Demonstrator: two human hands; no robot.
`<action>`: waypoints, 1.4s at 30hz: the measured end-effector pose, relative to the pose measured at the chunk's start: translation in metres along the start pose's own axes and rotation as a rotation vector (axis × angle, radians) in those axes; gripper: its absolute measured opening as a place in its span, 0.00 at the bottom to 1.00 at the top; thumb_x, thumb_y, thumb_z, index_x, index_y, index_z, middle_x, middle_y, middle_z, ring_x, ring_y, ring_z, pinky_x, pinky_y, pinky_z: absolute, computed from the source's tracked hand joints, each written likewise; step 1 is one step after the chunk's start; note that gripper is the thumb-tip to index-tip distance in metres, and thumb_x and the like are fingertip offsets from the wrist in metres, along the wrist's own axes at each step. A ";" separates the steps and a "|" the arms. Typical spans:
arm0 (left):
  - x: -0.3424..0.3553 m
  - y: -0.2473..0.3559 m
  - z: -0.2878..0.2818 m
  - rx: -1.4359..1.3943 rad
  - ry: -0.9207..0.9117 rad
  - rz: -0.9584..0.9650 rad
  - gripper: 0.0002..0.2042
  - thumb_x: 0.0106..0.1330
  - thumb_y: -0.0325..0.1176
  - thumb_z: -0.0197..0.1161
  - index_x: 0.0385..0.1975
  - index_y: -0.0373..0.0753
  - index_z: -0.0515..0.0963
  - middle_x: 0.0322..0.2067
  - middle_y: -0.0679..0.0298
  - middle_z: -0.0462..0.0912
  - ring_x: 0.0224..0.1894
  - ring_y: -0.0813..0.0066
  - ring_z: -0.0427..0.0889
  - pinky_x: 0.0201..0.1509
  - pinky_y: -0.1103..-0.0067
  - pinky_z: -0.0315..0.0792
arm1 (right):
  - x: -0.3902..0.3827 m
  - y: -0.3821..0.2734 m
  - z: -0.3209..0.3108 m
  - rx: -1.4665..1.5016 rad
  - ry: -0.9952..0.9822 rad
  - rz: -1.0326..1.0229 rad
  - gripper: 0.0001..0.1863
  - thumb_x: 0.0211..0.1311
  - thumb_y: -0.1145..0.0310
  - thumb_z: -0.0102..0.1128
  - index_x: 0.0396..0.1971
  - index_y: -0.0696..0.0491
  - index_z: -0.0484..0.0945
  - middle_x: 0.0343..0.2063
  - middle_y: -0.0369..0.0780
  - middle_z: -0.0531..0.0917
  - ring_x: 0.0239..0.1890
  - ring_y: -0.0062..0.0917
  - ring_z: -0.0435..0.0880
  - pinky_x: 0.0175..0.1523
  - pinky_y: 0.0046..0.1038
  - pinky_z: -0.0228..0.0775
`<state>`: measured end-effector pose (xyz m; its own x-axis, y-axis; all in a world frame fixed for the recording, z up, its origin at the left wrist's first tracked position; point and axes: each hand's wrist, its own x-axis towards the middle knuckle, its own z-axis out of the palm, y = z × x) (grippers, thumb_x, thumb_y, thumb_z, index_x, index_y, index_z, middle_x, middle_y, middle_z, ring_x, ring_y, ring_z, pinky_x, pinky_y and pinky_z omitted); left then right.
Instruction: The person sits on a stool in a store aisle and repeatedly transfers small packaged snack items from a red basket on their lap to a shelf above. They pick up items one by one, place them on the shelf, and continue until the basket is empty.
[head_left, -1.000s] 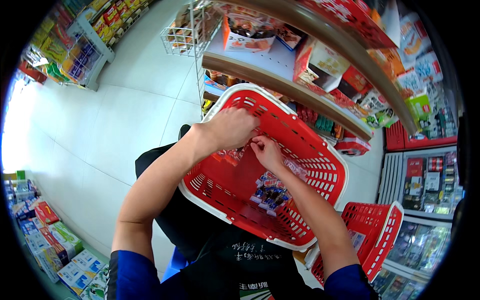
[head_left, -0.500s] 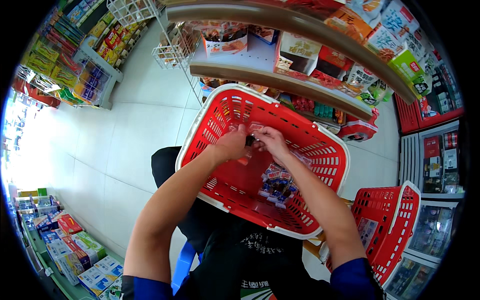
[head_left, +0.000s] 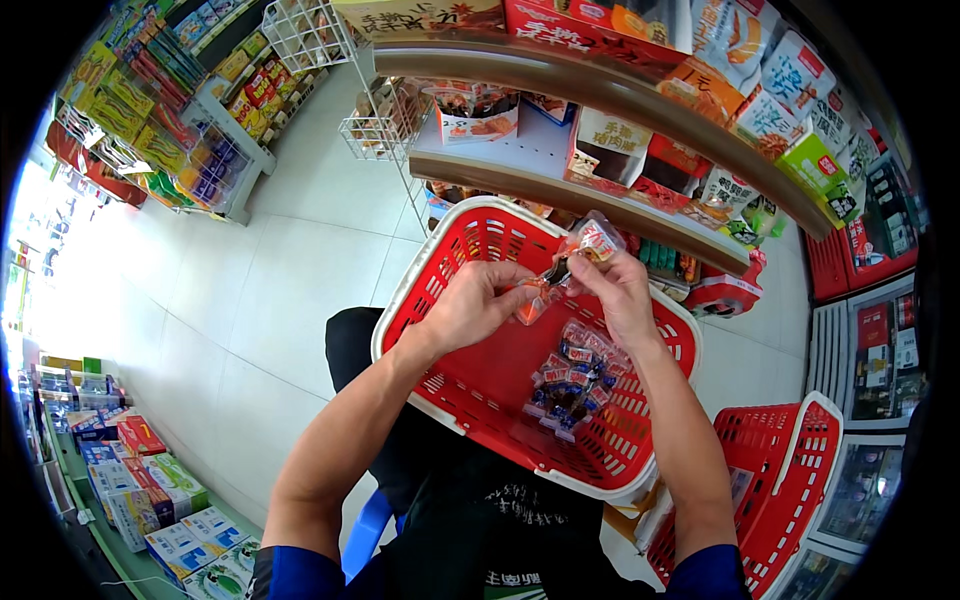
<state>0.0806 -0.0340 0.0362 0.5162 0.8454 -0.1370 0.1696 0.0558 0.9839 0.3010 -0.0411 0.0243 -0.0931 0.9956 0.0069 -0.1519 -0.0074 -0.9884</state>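
Observation:
Over the far side of a red shopping basket [head_left: 480, 350] with a white rim, my two hands meet at small clear snack packets. My left hand [head_left: 470, 308] pinches the lower packet [head_left: 533, 304], reddish-orange inside. My right hand [head_left: 622, 300] grips the upper packet [head_left: 595, 238], which has a red-and-white label and sticks up above the fingers. Between the fingertips shows a small dark piece [head_left: 556, 270]; I cannot make out what it is. In the right part of the basket lies a pile of small packets [head_left: 572, 385] with red, white and blue wrappers.
Store shelves [head_left: 600, 110] with packaged snacks stand just beyond the basket. To the right is another red basket [head_left: 745, 480], beside glass-fronted cabinets [head_left: 870, 380]. Boxed goods [head_left: 150, 480] fill a low shelf at the lower left. Part of a blue stool [head_left: 370, 530] shows beneath me.
Both hands have come up out of the basket, raising the packets toward the far rim. The view has shifted, so the shelves and basket appear lower and farther right.

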 end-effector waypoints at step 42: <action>0.118 0.015 -0.101 1.313 0.504 0.521 0.29 0.59 0.30 0.59 0.63 0.30 0.66 0.55 0.46 0.76 0.54 0.51 0.78 0.59 0.61 0.71 | 0.103 -0.022 0.032 -0.191 0.202 -0.423 0.11 0.62 0.76 0.68 0.44 0.59 0.84 0.42 0.37 0.87 0.42 0.15 0.82 0.50 0.20 0.74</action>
<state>0.0590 0.1208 0.0465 0.4651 0.7247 0.5085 0.8162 -0.5735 0.0708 0.2635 0.0588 0.0511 0.1324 0.9059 0.4024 0.0495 0.3994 -0.9154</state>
